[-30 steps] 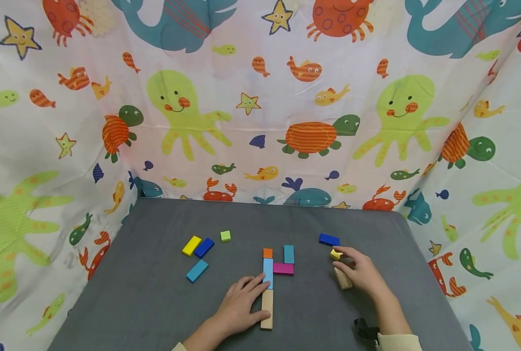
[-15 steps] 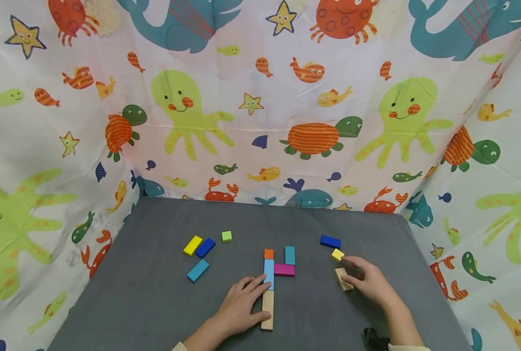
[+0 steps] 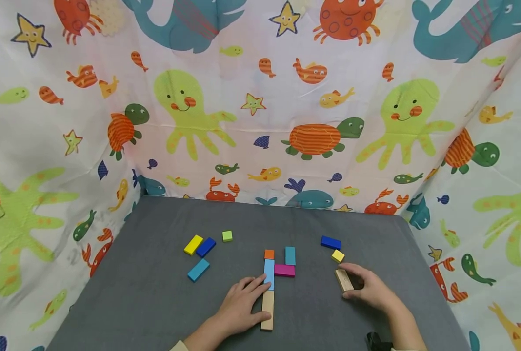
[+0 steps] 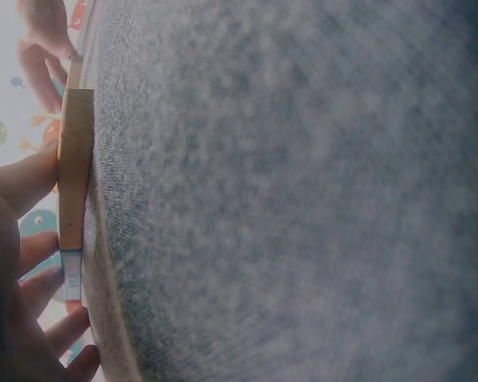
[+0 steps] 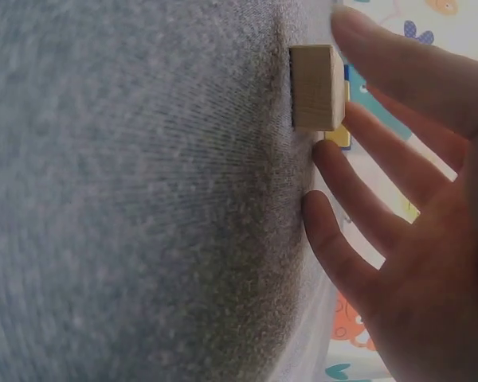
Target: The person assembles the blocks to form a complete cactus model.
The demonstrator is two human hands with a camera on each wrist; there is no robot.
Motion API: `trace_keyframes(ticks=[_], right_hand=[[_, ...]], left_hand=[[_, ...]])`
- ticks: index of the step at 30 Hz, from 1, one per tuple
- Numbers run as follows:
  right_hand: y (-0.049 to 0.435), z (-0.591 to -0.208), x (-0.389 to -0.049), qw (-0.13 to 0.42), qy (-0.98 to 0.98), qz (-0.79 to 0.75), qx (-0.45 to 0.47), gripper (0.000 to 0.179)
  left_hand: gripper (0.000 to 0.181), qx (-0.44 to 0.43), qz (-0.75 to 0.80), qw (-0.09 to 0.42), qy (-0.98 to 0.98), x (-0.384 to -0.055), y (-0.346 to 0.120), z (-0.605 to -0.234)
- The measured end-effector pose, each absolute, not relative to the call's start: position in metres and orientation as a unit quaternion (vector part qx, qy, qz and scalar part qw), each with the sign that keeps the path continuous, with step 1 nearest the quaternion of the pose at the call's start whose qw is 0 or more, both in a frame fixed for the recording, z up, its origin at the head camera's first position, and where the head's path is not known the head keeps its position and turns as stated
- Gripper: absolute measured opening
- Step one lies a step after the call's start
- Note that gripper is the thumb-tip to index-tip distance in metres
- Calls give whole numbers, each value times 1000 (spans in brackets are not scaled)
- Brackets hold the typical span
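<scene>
Left hand [image 3: 239,306], fingers spread, touches long block [image 3: 267,304]; across grey tabletop [image 3: 310,312] at 3 o'clock, right hand [image 3: 371,288] spans short block [image 3: 343,281], fingers wide; far edge [image 3: 269,206] at 12.

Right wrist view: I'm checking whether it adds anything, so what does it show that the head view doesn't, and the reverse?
Only the right wrist view: the underside of the right hand, including its little finger.

Only the head view: the left hand, the long wooden block, the light blue block, the orange cube, the pink block and the green cube, among others.

Both: the right hand, the small wooden block, the yellow cube, the gray table and the patterned curtain.
</scene>
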State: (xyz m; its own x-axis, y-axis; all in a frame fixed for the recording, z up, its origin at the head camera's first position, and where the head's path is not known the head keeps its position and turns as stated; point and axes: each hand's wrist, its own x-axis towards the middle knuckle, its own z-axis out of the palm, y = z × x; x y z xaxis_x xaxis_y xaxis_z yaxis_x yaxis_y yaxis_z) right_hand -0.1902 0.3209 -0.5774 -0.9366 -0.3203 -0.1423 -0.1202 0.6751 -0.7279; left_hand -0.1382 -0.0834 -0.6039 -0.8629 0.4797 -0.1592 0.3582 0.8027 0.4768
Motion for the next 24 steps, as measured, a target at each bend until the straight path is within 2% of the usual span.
trace_keyframes(ticks=[9, 14, 24], right_hand=[[317, -577, -193, 147, 917, -346, -134, 73], [315, -577, -192, 123, 929, -327, -123, 63], [308, -570, -193, 87, 940, -311, -109, 68]], left_hand=[[75, 225, 218, 139, 940, -140, -84, -604], [75, 226, 214, 137, 940, -140, -84, -605], [76, 227, 212, 138, 941, -140, -84, -605]])
